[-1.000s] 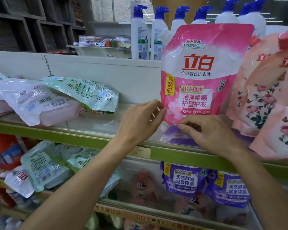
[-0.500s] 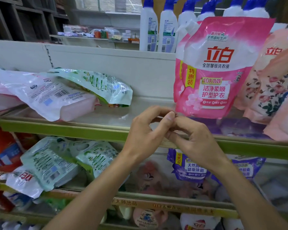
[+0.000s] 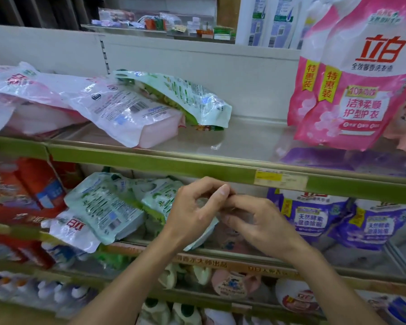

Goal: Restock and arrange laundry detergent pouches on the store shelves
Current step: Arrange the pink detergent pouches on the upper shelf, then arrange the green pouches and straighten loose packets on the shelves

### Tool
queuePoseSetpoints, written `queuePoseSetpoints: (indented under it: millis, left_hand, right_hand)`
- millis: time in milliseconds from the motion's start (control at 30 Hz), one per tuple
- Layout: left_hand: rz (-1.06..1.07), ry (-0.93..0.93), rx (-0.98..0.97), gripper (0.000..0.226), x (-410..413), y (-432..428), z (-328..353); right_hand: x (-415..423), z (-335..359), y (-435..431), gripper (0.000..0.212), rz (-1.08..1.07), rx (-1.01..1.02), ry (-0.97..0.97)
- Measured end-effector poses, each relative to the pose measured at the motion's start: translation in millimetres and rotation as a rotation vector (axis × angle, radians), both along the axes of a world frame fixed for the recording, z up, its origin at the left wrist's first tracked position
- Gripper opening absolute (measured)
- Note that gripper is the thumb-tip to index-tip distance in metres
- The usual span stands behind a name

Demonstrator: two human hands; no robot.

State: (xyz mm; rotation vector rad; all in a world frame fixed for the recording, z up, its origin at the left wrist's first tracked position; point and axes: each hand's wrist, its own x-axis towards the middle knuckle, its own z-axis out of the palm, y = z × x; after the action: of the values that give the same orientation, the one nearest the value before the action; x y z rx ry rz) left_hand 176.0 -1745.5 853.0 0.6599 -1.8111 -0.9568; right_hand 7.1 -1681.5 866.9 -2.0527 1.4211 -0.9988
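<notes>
left hand [image 3: 193, 213] and right hand [image 3: 261, 222] fingertip to fingertip, apparently empty

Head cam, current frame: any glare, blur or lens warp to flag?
Head view: glare streaks on the flat-lying pouch and the shelf deck. Print on the upright pink pouch is slightly smeared, and the bottles at bottom left are soft. The green shelf rail runs slanted, likely wide-lens skew.

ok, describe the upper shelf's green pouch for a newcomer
Start at the upper shelf with the green front strip. Its left half holds pouches lying down. The green pouch is the rightmost of them, the only green-printed one beside pink-and-white neighbours.
</notes>
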Motion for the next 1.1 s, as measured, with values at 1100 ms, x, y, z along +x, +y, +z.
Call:
queuePoseSetpoints:
  millis: [1100]
  left_hand:
    - [0.466, -0.173, 0.509, 0.056, 64.5, -70.6, -167.7]
  right_hand:
    - [66.5, -150.0, -126.2, 0.094, -0.296, 0.436, 0.327]
